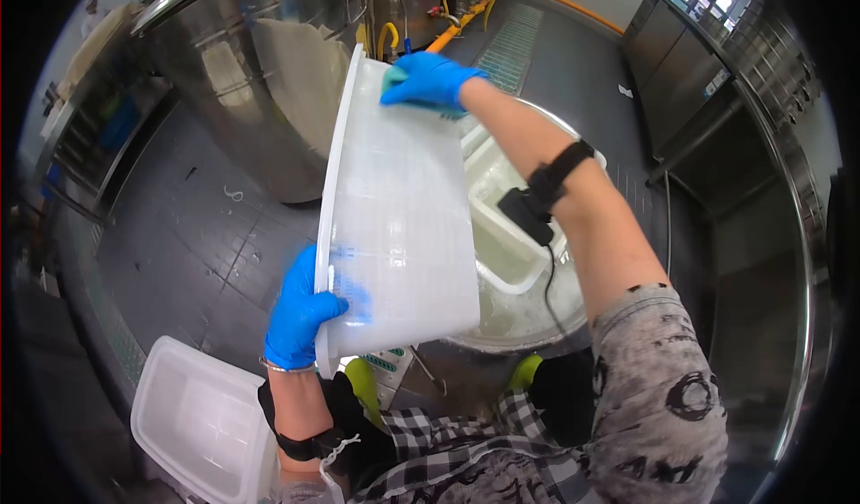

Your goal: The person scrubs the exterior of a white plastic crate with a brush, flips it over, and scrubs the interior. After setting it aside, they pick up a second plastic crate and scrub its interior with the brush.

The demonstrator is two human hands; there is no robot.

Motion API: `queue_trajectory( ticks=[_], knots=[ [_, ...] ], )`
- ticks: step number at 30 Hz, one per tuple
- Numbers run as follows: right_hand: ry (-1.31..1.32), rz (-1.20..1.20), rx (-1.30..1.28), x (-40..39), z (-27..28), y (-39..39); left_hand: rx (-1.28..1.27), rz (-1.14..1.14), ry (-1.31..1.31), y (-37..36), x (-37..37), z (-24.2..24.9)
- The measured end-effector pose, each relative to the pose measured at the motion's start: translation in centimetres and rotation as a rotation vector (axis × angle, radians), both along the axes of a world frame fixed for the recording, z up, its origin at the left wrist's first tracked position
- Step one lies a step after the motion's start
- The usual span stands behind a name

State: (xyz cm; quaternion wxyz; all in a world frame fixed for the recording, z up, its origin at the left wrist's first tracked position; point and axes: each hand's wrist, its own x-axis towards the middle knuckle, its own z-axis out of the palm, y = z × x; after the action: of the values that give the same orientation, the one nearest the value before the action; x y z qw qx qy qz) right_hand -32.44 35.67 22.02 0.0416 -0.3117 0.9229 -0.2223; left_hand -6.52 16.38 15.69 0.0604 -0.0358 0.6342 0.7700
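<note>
A large white plastic tub [403, 208] is tipped up on its side in front of me, its outer wall showing. My left hand [300, 311], in a blue glove, is closed on the tub's rim at the lower left, thumb on the outside wall. At the upper end, my blue-gloved right hand [432, 81] presses a green scouring pad [392, 77] against that wall. The fingers hide most of the pad. Under and right of the tub stands a round basin [479, 338] of sudsy water, with another white tub [520, 280] sitting in it.
On the floor at lower left stands a white tub [202, 414]. A big steel vat [260, 83] rises at the left. Steel counters [681, 74] line the right side. Orange pipes [466, 25] and a floor drain grate [512, 47] lie behind.
</note>
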Motion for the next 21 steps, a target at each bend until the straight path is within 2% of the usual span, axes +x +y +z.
queue_trajectory(
  ticks=[3,4,5,7,8,10,12,14,17,19,21],
  knots=[
    [0.019,0.023,-0.007,-1.8,-3.9,2.9,0.033,0.018,-0.030,-0.1,0.1,0.6],
    [0.017,-0.093,0.042,-2.0,-5.3,5.6,0.048,0.032,-0.052,-0.1,0.3,0.8],
    [-0.136,-0.089,0.085,-2.0,-5.7,8.8,0.051,0.035,-0.055,0.0,0.5,0.7],
    [0.067,-0.120,0.479,-0.8,-5.6,13.2,0.063,0.021,-0.045,0.3,0.4,0.7],
    [0.076,-0.122,0.482,-1.7,-4.9,13.0,0.067,0.021,-0.037,0.4,0.3,0.7],
    [0.133,-0.151,0.246,-3.7,-3.1,10.6,0.104,0.041,-0.058,0.6,0.5,1.0],
    [0.154,-0.056,-0.025,-5.1,-1.4,6.1,0.087,0.049,-0.067,0.4,0.5,1.1],
    [0.175,-0.019,-0.002,-6.4,-1.0,1.9,0.080,0.055,-0.066,0.1,0.4,0.8],
    [0.043,-0.034,-0.054,-7.7,-4.1,3.7,0.071,0.085,-0.081,-0.4,0.2,0.7],
    [-0.014,-0.029,0.152,-7.8,-4.8,7.7,0.079,0.060,-0.084,-0.2,0.4,0.9],
    [0.132,-0.046,0.645,-6.5,-4.6,11.0,0.080,0.054,-0.088,-0.4,0.5,0.9]
  ],
)
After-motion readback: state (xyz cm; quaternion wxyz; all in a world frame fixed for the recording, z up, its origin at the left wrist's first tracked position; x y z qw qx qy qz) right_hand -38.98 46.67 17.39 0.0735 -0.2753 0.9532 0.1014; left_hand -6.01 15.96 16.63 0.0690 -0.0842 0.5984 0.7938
